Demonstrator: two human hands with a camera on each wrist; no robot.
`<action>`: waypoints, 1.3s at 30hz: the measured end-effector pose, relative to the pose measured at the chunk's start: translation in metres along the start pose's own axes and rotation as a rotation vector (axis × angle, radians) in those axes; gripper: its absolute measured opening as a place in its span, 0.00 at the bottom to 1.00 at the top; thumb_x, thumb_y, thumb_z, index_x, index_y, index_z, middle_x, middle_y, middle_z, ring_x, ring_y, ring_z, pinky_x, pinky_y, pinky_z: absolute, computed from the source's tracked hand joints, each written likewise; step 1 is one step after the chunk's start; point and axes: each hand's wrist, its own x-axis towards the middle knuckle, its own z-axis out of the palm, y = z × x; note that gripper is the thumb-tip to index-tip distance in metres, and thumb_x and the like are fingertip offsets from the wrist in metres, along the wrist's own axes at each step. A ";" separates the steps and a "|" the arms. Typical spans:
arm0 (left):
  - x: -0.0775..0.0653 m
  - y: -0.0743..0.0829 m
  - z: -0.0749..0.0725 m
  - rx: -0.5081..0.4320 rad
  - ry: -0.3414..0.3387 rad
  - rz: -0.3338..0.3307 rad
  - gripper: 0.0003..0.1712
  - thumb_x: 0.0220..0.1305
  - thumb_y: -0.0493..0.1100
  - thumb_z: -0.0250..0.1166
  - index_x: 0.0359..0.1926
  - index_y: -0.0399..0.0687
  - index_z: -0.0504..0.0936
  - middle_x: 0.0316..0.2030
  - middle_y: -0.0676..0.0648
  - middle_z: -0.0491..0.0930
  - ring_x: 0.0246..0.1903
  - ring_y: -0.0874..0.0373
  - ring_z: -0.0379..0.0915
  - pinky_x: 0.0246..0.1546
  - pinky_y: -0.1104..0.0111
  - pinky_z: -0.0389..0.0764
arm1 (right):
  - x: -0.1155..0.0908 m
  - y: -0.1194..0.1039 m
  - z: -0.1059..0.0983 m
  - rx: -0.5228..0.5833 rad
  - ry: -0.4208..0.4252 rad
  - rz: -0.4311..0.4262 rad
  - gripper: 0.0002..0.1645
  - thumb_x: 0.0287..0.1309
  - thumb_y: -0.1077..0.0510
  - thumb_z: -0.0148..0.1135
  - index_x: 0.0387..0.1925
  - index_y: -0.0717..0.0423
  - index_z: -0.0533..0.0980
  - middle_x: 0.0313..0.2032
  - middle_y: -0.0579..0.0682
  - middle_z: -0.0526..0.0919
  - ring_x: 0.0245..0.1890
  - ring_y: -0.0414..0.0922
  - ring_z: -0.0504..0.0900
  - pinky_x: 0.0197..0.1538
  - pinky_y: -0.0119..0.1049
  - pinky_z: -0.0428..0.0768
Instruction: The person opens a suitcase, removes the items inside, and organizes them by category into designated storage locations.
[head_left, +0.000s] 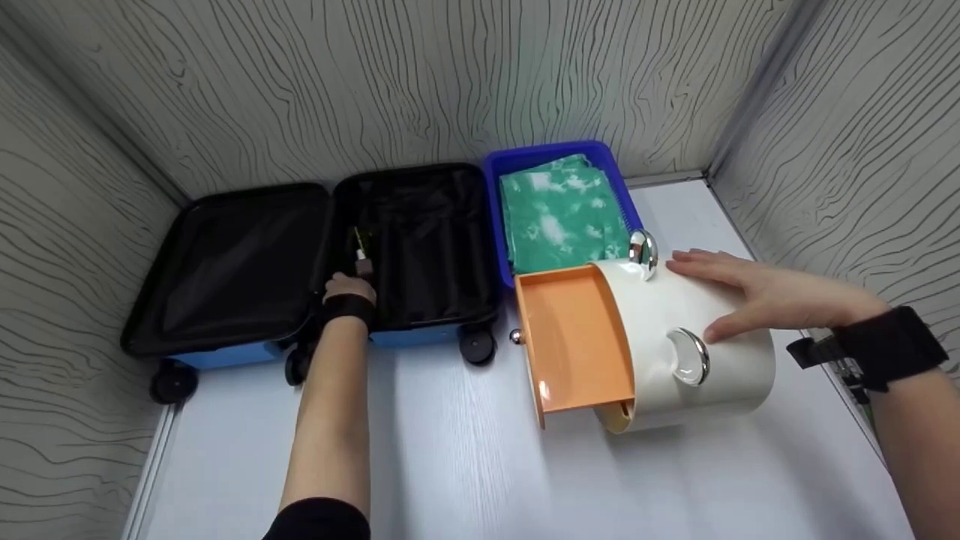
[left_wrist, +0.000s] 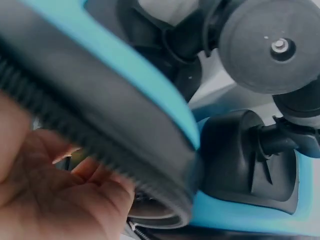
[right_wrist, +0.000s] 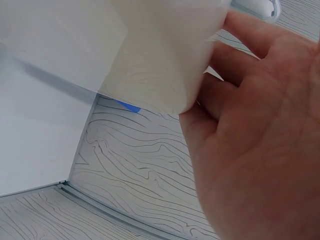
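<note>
A suitcase with blue shell and black lining lies spread open at the back left. Inside, by its middle seam, my left hand has curled fingers around the near end of a small mauve item with a white neck and a thin yellowish tip. In the left wrist view, the case's edge partly hides these fingers. My right hand rests spread on the rounded top of a white drawer box. Its orange drawer is pulled out to the left, with nothing in it.
A blue basket with folded green-and-white cloth stands between the suitcase and the drawer box. Chrome rings stick out from the box. Black wheels project from the case's front. Wood-patterned panels enclose the white table.
</note>
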 end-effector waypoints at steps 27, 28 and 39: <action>-0.041 0.055 -0.044 -0.081 0.272 0.436 0.29 0.63 0.52 0.70 0.54 0.33 0.79 0.50 0.33 0.76 0.49 0.38 0.73 0.49 0.47 0.77 | 0.000 0.000 0.001 0.023 0.005 0.034 0.57 0.52 0.45 0.79 0.79 0.37 0.59 0.80 0.48 0.52 0.79 0.58 0.45 0.70 0.70 0.51; -0.045 0.062 -0.047 -0.096 0.284 0.473 0.28 0.62 0.52 0.70 0.53 0.34 0.78 0.48 0.35 0.76 0.48 0.40 0.73 0.48 0.49 0.77 | 0.000 0.001 0.001 0.024 0.004 0.033 0.57 0.52 0.45 0.79 0.79 0.37 0.59 0.80 0.48 0.52 0.79 0.58 0.45 0.70 0.70 0.51; -0.113 0.137 -0.061 -0.151 0.385 0.777 0.34 0.60 0.53 0.70 0.63 0.41 0.77 0.52 0.44 0.77 0.49 0.52 0.71 0.49 0.61 0.77 | 0.002 0.001 0.002 0.043 -0.001 0.017 0.57 0.52 0.46 0.79 0.79 0.37 0.59 0.80 0.48 0.51 0.79 0.60 0.45 0.69 0.71 0.51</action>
